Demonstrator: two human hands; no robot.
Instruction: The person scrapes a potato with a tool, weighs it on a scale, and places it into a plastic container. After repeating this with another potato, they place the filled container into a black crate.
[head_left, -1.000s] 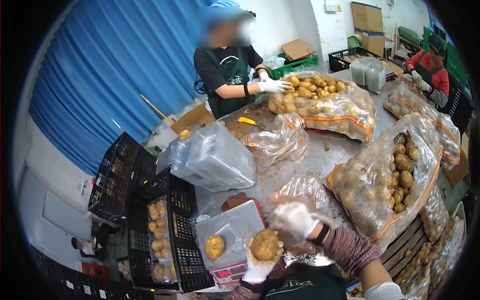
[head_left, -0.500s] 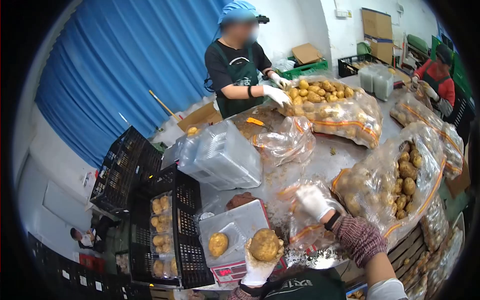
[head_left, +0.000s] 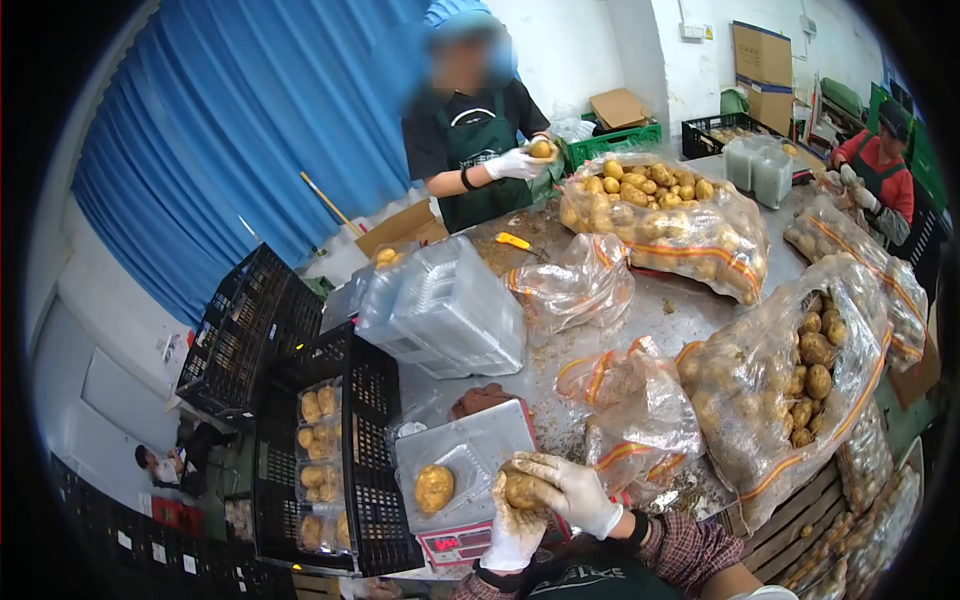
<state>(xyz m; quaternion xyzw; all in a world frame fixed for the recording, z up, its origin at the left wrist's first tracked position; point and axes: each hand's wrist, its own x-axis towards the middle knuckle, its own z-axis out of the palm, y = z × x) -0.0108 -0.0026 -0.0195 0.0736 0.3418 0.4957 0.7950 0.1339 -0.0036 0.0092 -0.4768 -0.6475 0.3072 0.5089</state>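
A potato is held between my two gloved hands, just over the right edge of the scale. Below and around it are the soiled fingers of my left hand. From the right, my right hand lies over the same potato, its fingers across the top. Another potato sits in a clear plastic tray on the scale, whose red display is lit but not readable. Beside the scale stands a black crate with packed potato trays.
A stack of clear trays stands beyond the scale. Open bags of potatoes and a crumpled plastic bag lie on the table. An orange cutter is near a co-worker holding a potato. Another person works at far right.
My right hand has moved left from the crumpled bag onto the potato in my left hand. The co-worker across the table has lifted a potato from the bag.
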